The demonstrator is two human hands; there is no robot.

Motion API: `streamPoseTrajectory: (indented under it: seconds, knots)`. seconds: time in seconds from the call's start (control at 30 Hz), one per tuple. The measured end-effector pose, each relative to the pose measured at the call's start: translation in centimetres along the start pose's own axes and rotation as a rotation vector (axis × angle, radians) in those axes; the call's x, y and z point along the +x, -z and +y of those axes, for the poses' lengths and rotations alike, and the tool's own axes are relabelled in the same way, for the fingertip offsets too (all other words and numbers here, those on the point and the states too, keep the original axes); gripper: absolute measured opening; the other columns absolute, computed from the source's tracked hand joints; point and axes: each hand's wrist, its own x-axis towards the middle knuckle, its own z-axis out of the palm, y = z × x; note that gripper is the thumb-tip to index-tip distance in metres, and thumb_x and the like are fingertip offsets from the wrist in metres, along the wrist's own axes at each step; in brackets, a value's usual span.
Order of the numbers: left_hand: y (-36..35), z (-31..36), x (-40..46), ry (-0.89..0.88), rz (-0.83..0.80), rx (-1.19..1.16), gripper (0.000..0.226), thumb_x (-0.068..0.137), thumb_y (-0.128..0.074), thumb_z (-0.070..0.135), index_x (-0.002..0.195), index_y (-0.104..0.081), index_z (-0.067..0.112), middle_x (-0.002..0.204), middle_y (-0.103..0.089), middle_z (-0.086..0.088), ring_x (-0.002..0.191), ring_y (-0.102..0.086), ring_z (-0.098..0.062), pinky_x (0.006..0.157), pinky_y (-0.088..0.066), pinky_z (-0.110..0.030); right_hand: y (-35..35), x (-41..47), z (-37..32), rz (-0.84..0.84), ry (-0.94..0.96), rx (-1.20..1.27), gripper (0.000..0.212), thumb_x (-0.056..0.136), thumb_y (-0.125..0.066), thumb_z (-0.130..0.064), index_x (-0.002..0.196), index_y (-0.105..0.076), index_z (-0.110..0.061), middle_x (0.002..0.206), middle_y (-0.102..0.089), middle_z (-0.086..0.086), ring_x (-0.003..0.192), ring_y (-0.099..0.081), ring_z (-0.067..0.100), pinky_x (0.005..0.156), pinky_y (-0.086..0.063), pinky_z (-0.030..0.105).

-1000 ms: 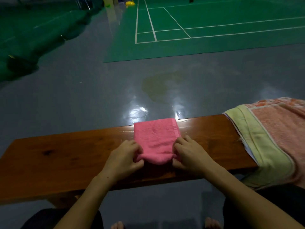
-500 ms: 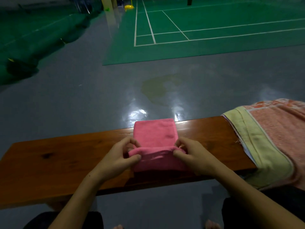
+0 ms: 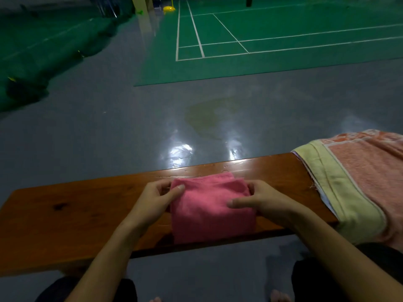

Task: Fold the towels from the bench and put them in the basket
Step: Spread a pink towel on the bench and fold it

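One folded pink towel (image 3: 212, 205) is seen on the bench (image 3: 76, 210), one peach towel (image 3: 366, 177) at its right end; its far corners are pinched by left hand (image 3: 156, 198) and right hand (image 3: 261, 200)

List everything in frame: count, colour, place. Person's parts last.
pink towel: 1, pink, folded, middle of bench
large towel: 1, orange with pale yellow border, draped over bench's right end
bench: 1, brown wood, across foreground
court mat: 1, green with white lines, far floor
floor: grey, glossy
yellow object: 1, far top, unclear
left hand: grips pink towel's left edge
right hand: grips its right edge
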Motion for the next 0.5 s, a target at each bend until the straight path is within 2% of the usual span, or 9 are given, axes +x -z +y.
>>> streamPoseTrajectory:
  seconds: [0.1,0.2,0.27,0.37,0.43,0.5]
  knots:
    - [-0.5,-0.2,1.4,0.022,0.118,-0.033,0.017,0.103,-0.066,0.023,0.110,-0.079,0.017,0.097,-0.080,-0.008,0.081,-0.075,-0.021,0.061,-0.060,-0.032,-0.1,1.6,0.2,0.217,0.045,-0.071,0.023,0.095,-0.075,-0.015,0.118,-0.075,-0.018,0.104,-0.080,0.002,0.093,-0.078,0.016,0.078,-0.065,0.035]
    - [-1.1,-1.0,2.9,0.024,0.176,0.003,0.013,0.103,-0.065,0.019,0.102,-0.078,0.018,0.088,-0.077,-0.006,0.072,-0.071,-0.016,0.055,-0.057,-0.033,0.1,3.8,0.9,0.398,0.100,-0.198,0.014,0.099,-0.068,-0.022,0.109,-0.078,-0.021,0.093,-0.080,-0.003,0.083,-0.075,0.011,0.068,-0.060,0.028]
    - [-1.2,-1.9,4.0,0.012,0.216,0.090,0.013,0.102,-0.067,0.025,0.097,-0.078,0.020,0.086,-0.077,-0.002,0.072,-0.071,-0.013,0.058,-0.059,-0.039,0.2,5.2,1.4,0.472,0.161,-0.285,0.011,0.097,-0.070,-0.022,0.103,-0.079,-0.022,0.089,-0.079,-0.004,0.084,-0.074,0.010,0.072,-0.060,0.030]
    - [-1.0,-3.1,5.3,-0.003,0.265,0.273,0.022,0.093,-0.067,0.043,0.091,-0.077,0.024,0.084,-0.078,0.005,0.081,-0.073,-0.016,0.074,-0.059,-0.045,0.4,7.1,2.1,0.564,0.233,-0.422,0.003,0.093,-0.075,-0.027,0.092,-0.077,-0.028,0.085,-0.075,-0.011,0.081,-0.070,0.004,0.072,-0.058,0.033]
    - [-1.2,-3.6,5.8,0.009,0.317,0.436,0.021,0.094,-0.066,0.047,0.088,-0.075,0.029,0.084,-0.076,0.011,0.084,-0.073,-0.017,0.074,-0.059,-0.040,0.3,8.1,2.9,0.637,0.243,-0.547,0.018,0.090,-0.076,-0.042,0.092,-0.077,-0.025,0.084,-0.072,-0.012,0.081,-0.069,0.008,0.072,-0.058,0.038]
    - [-1.7,-3.7,5.5,0.034,0.365,0.654,0.022,0.097,-0.063,0.053,0.095,-0.074,0.034,0.092,-0.075,0.015,0.089,-0.070,-0.017,0.071,-0.054,-0.035,0.4,8.5,3.8,0.752,0.175,-0.752,0.036,0.089,-0.070,-0.063,0.091,-0.069,-0.027,0.082,-0.065,-0.014,0.080,-0.066,0.011,0.069,-0.054,0.035]
